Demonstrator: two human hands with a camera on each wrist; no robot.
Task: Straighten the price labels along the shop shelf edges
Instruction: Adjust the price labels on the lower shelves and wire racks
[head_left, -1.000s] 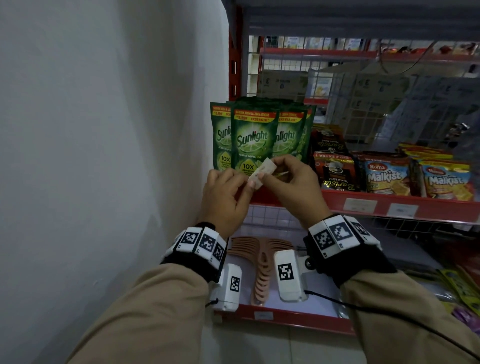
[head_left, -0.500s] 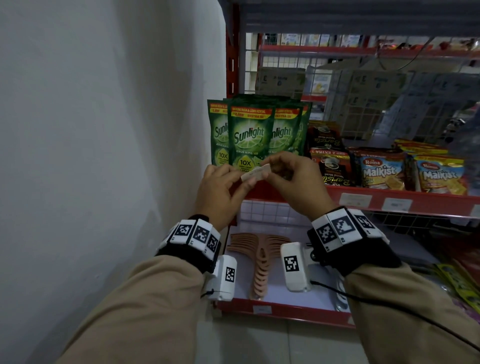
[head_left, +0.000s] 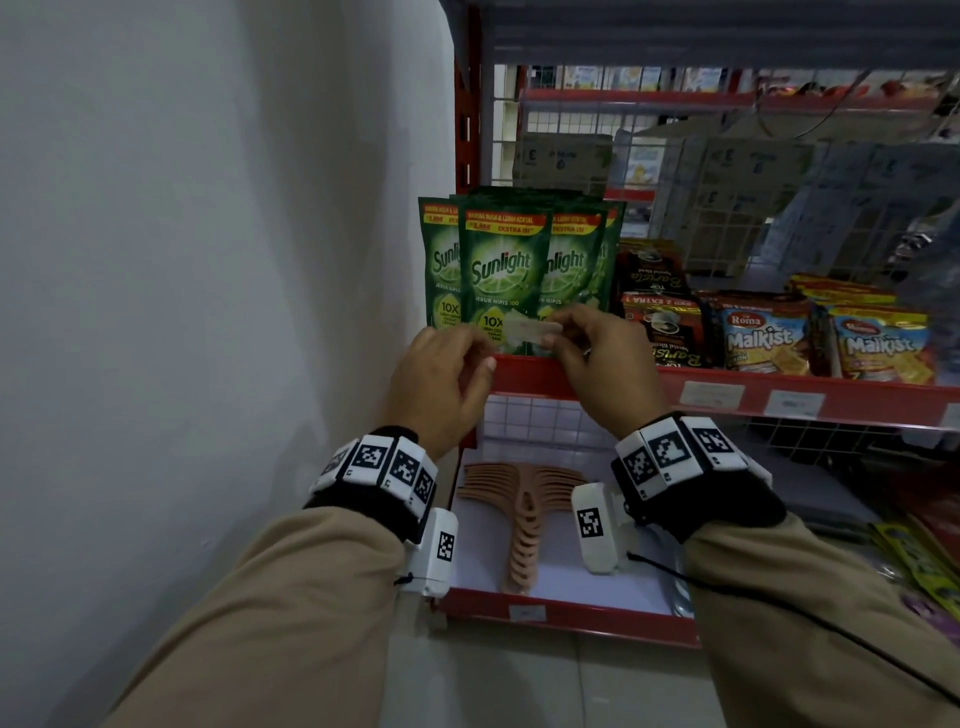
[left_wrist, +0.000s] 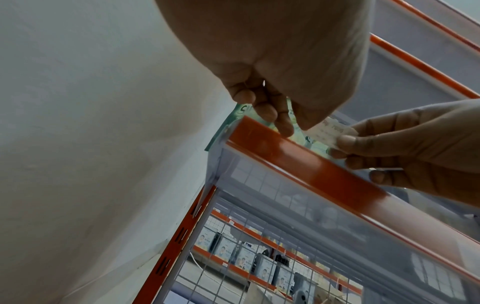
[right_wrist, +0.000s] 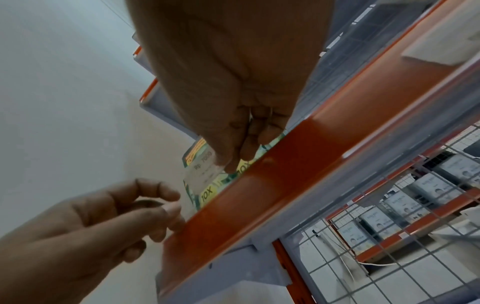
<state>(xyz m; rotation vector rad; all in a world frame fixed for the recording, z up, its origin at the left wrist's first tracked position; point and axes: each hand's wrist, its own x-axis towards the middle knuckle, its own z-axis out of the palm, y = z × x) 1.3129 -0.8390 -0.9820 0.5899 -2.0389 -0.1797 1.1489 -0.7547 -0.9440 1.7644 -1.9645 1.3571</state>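
My right hand (head_left: 558, 338) pinches a small white price label (head_left: 532, 330) by its right end and holds it level, just above the red shelf edge strip (head_left: 524, 376) and in front of the green Sunlight pouches (head_left: 501, 270). In the right wrist view the label (right_wrist: 205, 170) hangs from my thumb and fingertip, off the strip (right_wrist: 259, 185). My left hand (head_left: 467, 358) is just left of the label with loosely curled fingers that hold nothing. In the left wrist view its fingertips (left_wrist: 283, 127) reach the top of the strip (left_wrist: 298, 160), beside the label (left_wrist: 330, 129).
A white wall (head_left: 208, 312) closes the left side. Two more labels (head_left: 710, 395) (head_left: 794, 404) sit on the strip to the right, below coffee packs (head_left: 660, 322) and Malkist packs (head_left: 763, 338). Pink plastic pieces (head_left: 524, 519) lie on the lower shelf.
Both hands held the tilted label a second ago. My left hand has let go and dropped slightly left; the right hand has turned the label level.
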